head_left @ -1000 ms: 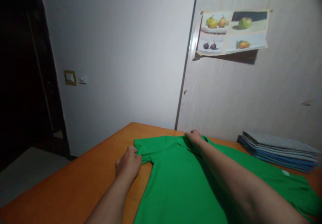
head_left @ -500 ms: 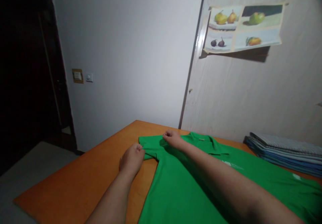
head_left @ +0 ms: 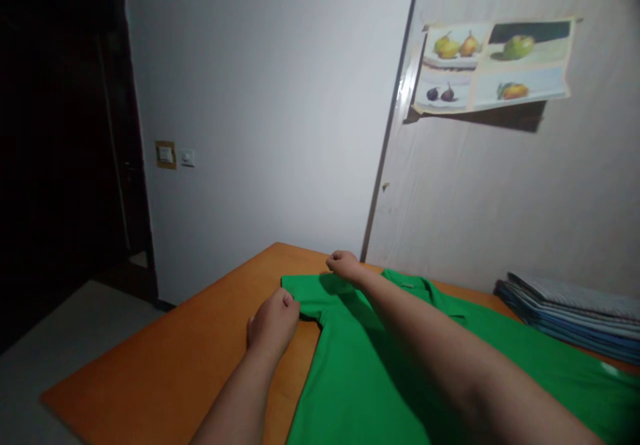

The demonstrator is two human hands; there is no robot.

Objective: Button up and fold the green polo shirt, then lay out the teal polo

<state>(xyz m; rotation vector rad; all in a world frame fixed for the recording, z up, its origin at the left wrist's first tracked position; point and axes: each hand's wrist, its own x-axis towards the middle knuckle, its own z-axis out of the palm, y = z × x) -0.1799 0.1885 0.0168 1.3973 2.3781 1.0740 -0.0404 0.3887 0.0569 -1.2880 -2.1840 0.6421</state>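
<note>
Head camera: left hand [head_left: 274, 322] pinches the near corner of the sleeve [head_left: 303, 293], right hand [head_left: 344, 265] is clenched on its far edge. I judge the sleeve is being stretched flat; next needs an even pull. The green shirt [head_left: 360, 372] lies spread on the desk [head_left: 170, 372], folded clothes [head_left: 575, 315] beyond.

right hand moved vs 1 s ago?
Yes. The right hand went left along the green shirt, from the collar to the sleeve's far edge, closer to the far corner of the table.
</note>
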